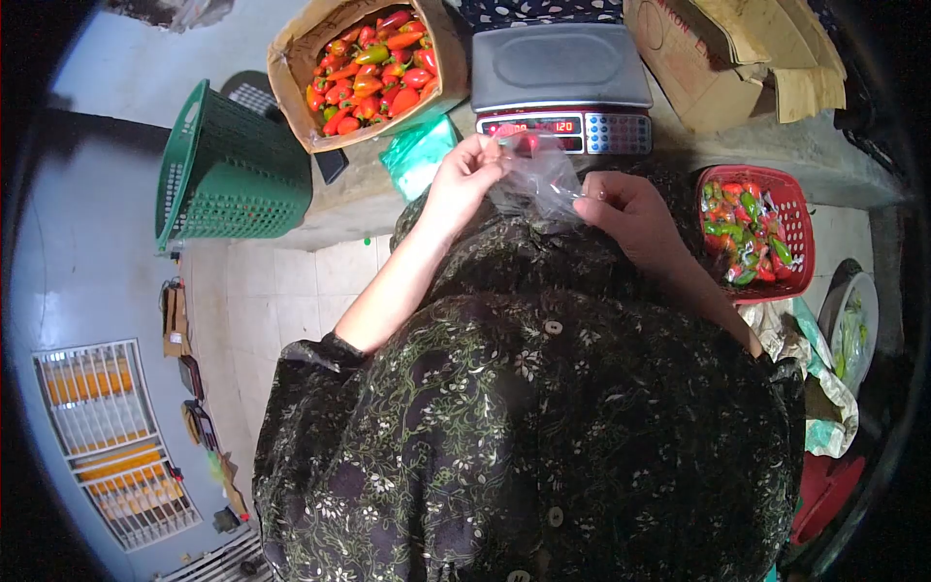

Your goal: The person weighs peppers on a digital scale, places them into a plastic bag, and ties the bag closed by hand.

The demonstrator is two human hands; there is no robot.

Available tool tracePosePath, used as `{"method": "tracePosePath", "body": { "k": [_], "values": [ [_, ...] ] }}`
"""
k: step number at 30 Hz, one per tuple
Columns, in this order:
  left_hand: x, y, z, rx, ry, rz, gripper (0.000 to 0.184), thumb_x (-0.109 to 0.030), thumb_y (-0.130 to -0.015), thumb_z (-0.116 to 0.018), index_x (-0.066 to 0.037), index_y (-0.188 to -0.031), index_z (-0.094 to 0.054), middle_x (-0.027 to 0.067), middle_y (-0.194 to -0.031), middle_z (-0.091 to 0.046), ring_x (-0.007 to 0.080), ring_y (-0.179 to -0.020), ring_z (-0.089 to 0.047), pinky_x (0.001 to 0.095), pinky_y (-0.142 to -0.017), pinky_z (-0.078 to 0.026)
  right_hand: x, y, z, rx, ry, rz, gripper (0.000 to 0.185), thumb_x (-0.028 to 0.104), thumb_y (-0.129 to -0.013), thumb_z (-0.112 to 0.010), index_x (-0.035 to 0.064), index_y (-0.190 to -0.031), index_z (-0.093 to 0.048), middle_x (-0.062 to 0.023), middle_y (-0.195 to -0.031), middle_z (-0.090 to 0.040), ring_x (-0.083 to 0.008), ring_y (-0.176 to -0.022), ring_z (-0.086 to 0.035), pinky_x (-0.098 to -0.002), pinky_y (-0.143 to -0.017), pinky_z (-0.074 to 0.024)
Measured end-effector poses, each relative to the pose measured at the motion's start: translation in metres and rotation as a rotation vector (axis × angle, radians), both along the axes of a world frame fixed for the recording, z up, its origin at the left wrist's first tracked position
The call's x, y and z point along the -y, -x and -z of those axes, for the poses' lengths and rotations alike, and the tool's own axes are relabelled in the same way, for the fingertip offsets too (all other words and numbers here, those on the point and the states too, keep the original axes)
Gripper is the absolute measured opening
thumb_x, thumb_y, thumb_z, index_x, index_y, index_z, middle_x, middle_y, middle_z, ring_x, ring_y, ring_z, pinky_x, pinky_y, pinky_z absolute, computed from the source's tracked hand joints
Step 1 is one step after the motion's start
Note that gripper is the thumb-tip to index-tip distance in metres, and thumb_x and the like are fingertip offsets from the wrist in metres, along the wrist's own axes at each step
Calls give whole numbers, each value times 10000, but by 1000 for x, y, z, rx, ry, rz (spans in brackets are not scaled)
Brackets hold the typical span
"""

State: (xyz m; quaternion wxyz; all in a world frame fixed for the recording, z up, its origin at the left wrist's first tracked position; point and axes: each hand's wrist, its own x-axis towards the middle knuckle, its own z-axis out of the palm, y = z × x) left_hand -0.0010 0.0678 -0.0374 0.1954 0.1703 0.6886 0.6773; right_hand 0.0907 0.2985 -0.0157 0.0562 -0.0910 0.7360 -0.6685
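A thin clear plastic bag [541, 177] is stretched between my two hands in front of my body. My left hand [467, 177] pinches one edge of it between thumb and fingers. On the other side, my right hand [635, 211] grips the bag with curled fingers. A patch of red shows at the bag's top; whether it is a pepper inside or the scale's light behind, I cannot tell. Just beyond the bag stands a digital scale [561, 68] with red lit digits and nothing on its pan. A green plastic packet [419, 157] lies beside my left hand.
A cardboard box [291, 48] of red and orange peppers [367, 82] is at the back left. A dark phone [332, 166] and a green basket [238, 165] are left. To the right are a red basket [797, 209] holding bagged peppers [745, 228] and an open carton [713, 73].
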Motion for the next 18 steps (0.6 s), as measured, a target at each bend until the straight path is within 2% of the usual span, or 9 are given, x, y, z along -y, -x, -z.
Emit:
{"method": "tracePosePath", "body": {
  "k": [2, 3, 5, 7, 10, 11, 13, 15, 18],
  "values": [
    [-24, -23, -31, 185, -151, -23, 259, -3, -789, -566, -27, -1040, -505, 27, -955, -609, 102, -838, -579, 235, -767, -452, 8, 1, 6, -96, -68, 58, 223, 226, -819, -596, 44, -719, -516, 28, -675, -492, -55, -634, -417, -254, -583, -369],
    [-26, -27, -35, 235, -207, 135, 430, 11, -777, -611, -26, -1174, -450, 66, -1051, -603, 130, -927, -589, 251, -839, -450, 14, 1, 5, -58, 37, 73, 202, 216, -821, -586, 43, -740, -520, 13, -696, -505, -64, -652, -434, -260, -597, -381],
    [-32, -36, -30, 282, -289, 171, 303, 33, -784, -620, -30, -1056, -503, 47, -963, -614, 110, -897, -586, 241, -816, -454, 27, 2, 0, 15, 244, 106, 166, 194, -826, -565, 39, -781, -528, -17, -739, -532, -81, -687, -469, -272, -624, -406],
    [-40, -46, -40, 290, -201, 116, 161, 20, -796, -627, -59, -852, -498, -9, -793, -580, 77, -815, -579, 217, -745, -456, 20, 5, 10, 17, 138, 96, 162, 185, -825, -559, 35, -768, -536, -37, -750, -540, -90, -715, -488, -284, -640, -416],
    [-38, -42, -32, 170, -134, 66, 163, 40, -798, -600, -63, -812, -474, -45, -727, -517, 58, -743, -557, 202, -673, -441, 18, 3, -1, 45, 297, 123, 174, 179, -822, -556, 34, -728, -529, -45, -721, -539, -114, -696, -504, -301, -644, -422],
    [-29, -35, -25, -17, 188, 29, 144, 67, -794, -542, -55, -821, -472, -60, -710, -481, 58, -709, -541, 195, -633, -426, 18, 3, -5, 57, 404, 139, 182, 178, -820, -556, 35, -712, -523, -44, -705, -537, -124, -680, -507, -307, -642, -423],
    [-12, -13, 8, -3, 125, -33, 115, 55, -796, -510, -49, -831, -478, -50, -728, -495, 59, -717, -537, 190, -633, -424, 5, 6, 21, 109, 418, -50, 146, 135, -838, -548, 68, -714, -507, 16, -641, -463, -75, -644, -453, -241, -611, -367],
    [-12, -7, 16, -94, 98, -90, 112, 1, -814, -466, -28, -913, -508, 7, -809, -570, 66, -708, -528, 182, -606, -421, 1, 6, 23, 150, 298, -112, 174, 143, -838, -549, 71, -691, -491, 19, -613, -463, -93, -629, -466, -245, -608, -370],
    [-23, -23, -29, 332, -92, 36, 198, -33, -824, -447, -8, -1009, -512, 33, -854, -576, 74, -717, -515, 188, -613, -417, 10, 2, 4, 102, -134, -6, 249, 211, -828, -559, 41, -659, -492, -36, -627, -544, -165, -647, -550, -317, -635, -432]
  ]
}}
